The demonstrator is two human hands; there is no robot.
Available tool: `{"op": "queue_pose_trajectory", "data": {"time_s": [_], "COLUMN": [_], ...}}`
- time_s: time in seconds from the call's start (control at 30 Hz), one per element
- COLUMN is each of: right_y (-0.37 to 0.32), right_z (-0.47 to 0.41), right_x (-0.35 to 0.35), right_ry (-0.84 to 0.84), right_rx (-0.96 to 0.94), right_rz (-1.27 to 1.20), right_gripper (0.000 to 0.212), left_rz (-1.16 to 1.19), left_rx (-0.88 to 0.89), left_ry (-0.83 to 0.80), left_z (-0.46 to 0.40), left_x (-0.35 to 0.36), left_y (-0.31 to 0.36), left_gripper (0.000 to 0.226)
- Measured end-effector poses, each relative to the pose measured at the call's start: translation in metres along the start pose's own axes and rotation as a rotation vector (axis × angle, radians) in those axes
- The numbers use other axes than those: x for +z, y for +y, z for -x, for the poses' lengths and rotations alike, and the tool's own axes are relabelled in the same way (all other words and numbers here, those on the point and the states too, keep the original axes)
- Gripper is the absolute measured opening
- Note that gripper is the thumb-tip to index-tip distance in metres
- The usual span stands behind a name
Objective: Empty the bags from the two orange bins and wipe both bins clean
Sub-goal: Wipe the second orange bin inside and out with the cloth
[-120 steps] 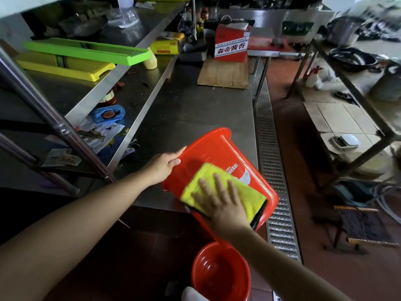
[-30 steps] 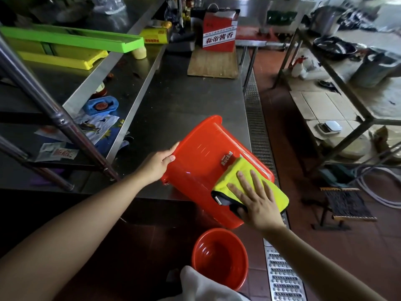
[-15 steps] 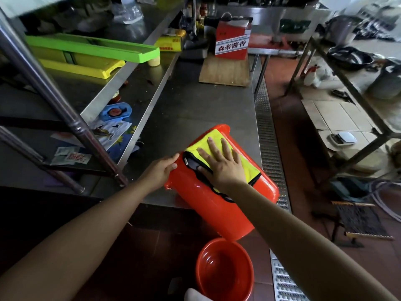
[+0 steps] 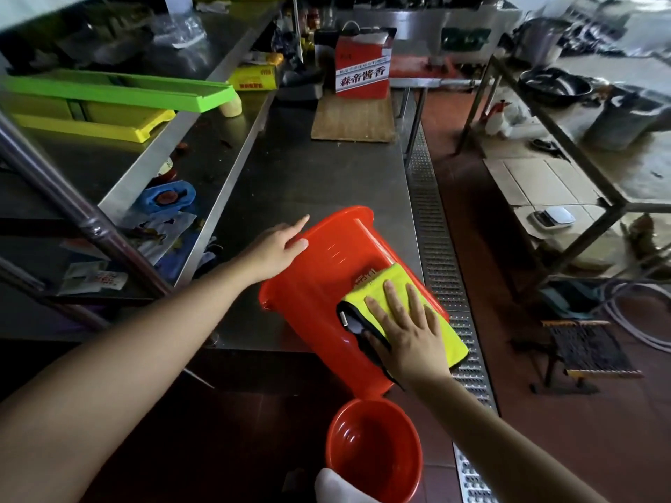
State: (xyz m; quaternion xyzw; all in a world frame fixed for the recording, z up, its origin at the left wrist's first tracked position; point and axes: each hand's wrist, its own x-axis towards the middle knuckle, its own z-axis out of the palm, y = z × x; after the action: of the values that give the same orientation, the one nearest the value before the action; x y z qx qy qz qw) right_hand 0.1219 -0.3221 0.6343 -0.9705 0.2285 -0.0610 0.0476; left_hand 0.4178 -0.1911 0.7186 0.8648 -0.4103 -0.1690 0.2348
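Note:
One orange bin (image 4: pixel 319 285) lies tilted on its side over the front edge of the steel table (image 4: pixel 308 168), rim toward the far side, base hanging past the edge. My left hand (image 4: pixel 277 246) rests with straight fingers on its upper left side near the rim. My right hand (image 4: pixel 406 332) presses a yellow cloth (image 4: pixel 441 321) with a black edge flat against the bin's outer wall, low on the right. A second orange bin (image 4: pixel 374 451) stands upright on the floor below, its inside showing no bag.
A metal floor drain grate (image 4: pixel 435 226) runs along the table's right side. A wooden board (image 4: pixel 354 119) with a red box (image 4: pixel 363 72) sits at the table's far end. Shelves on the left hold green and yellow trays (image 4: pixel 120 90). Something white (image 4: pixel 341 488) lies by the floor bin.
My right hand has slid the cloth from the bin's rim end down toward its base end. My left hand has shifted along the rim with its fingers straighter.

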Motion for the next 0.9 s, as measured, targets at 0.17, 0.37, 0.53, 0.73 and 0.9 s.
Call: {"op": "queue_pose_trajectory", "data": {"time_s": [0.17, 0.37, 0.53, 0.73, 0.9], "right_y": [-0.007, -0.031, -0.06, -0.056, -0.018], "right_z": [0.007, -0.042, -0.136, -0.085, 0.009], "right_x": [0.005, -0.005, -0.025, -0.007, 0.01], "right_ry": [-0.001, -0.058, -0.132, -0.055, 0.032], "right_rx": [-0.017, -0.03, -0.039, -0.106, -0.126], "right_rz": [-0.015, -0.113, -0.197, -0.127, -0.064], "right_gripper": [0.06, 0.06, 0.06, 0.061, 0.06], "left_rz": [0.017, 0.126, 0.107, 0.126, 0.123], "left_rx": [0.003, 0.015, 0.013, 0.003, -0.023], "left_ry": [0.031, 0.048, 0.09, 0.129, 0.16], "left_z": [-0.038, -0.028, -0.017, 0.002, 0.019], "left_x": [0.007, 0.005, 0.004, 0.005, 0.01], "left_y": [0.042, 0.015, -0.003, -0.02, -0.027], "left_gripper": [0.043, 0.038, 0.046, 0.037, 0.037]}}
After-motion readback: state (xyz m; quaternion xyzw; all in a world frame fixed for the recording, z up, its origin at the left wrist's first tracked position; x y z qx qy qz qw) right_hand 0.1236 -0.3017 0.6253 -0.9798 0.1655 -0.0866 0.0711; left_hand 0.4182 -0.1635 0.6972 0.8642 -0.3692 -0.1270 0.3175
